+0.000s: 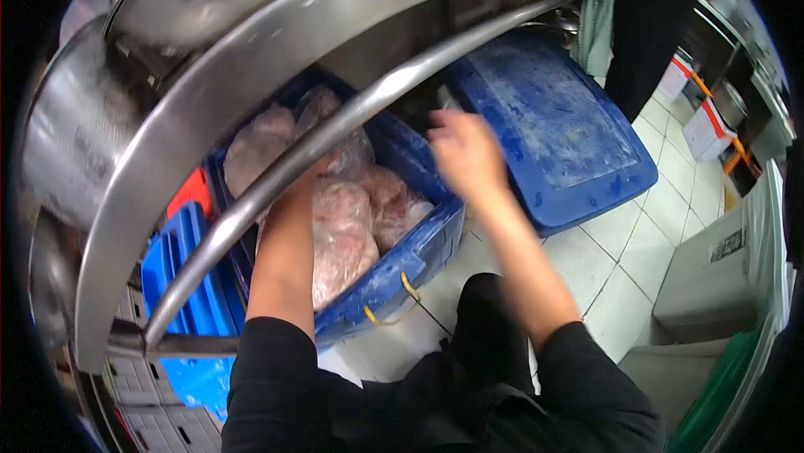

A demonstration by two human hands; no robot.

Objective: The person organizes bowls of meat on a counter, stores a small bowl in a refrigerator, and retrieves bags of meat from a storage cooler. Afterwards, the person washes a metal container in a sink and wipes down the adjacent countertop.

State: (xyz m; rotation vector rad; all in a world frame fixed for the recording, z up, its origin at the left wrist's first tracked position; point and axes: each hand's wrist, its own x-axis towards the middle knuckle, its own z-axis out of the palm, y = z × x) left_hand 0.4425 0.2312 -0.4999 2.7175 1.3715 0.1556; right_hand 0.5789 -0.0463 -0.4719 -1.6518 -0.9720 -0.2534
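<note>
A blue bin stands on the floor under a metal table, holding several clear plastic bags of pinkish meat. My left hand reaches in among the bags, its fingers hidden by the metal bar and the plastic. Over the floor between the bin's right side and a blue lid, my right hand is raised and blurred by motion; whether it holds anything does not show. A yellow cord handle hangs from the bin's near end.
A round metal bar crosses above the bin, below the steel table edge. Bright blue containers stand at left. At upper right are a person's dark-clothed legs; white boxes stand beyond.
</note>
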